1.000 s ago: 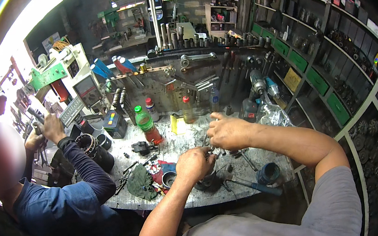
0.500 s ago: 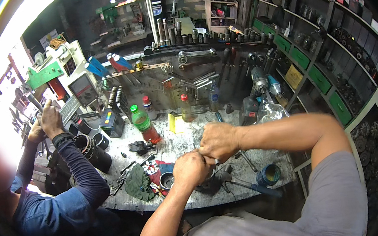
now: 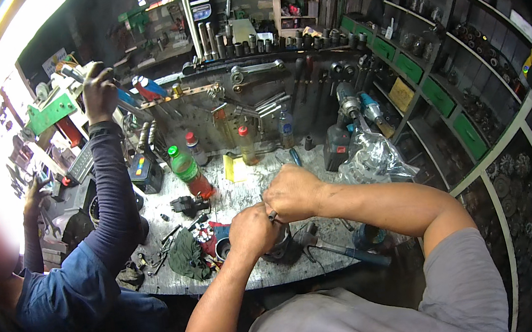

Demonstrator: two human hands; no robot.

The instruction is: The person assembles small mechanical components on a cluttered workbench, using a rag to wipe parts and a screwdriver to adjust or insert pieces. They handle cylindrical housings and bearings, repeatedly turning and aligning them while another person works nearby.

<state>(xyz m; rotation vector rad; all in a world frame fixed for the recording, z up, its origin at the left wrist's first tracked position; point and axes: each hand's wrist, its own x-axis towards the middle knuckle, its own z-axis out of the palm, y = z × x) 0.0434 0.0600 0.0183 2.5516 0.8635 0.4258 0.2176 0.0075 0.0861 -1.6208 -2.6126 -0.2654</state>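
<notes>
Both my hands are closed and meet above a round dark metal part [image 3: 280,244] at the bench's near side. My right hand [image 3: 295,192] wraps around a metal bar [image 3: 272,216], of which only a short end shows. Pressed close beside it, my left hand [image 3: 253,230] has its fingers curled around something hidden. Left of them lie a metal ring [image 3: 223,248], a red and blue cloth [image 3: 207,240] and a dark green rag [image 3: 188,257]. A hammer [image 3: 348,253] with a dark handle rests to the right.
A co-worker [image 3: 68,274] stands at the left, one arm raised toward blue-handled tools. On the bench [image 3: 226,280] are a green-capped bottle [image 3: 191,171], red-capped bottles, a black part [image 3: 188,204] and a blue can [image 3: 369,236]. An impact wrench [image 3: 348,101] and shelves [image 3: 462,45] are at right.
My joined hands have turned the bar, and its visible end has swung. The co-worker's near arm has risen to the tool rack, their hands now apart. The view has shifted slightly.
</notes>
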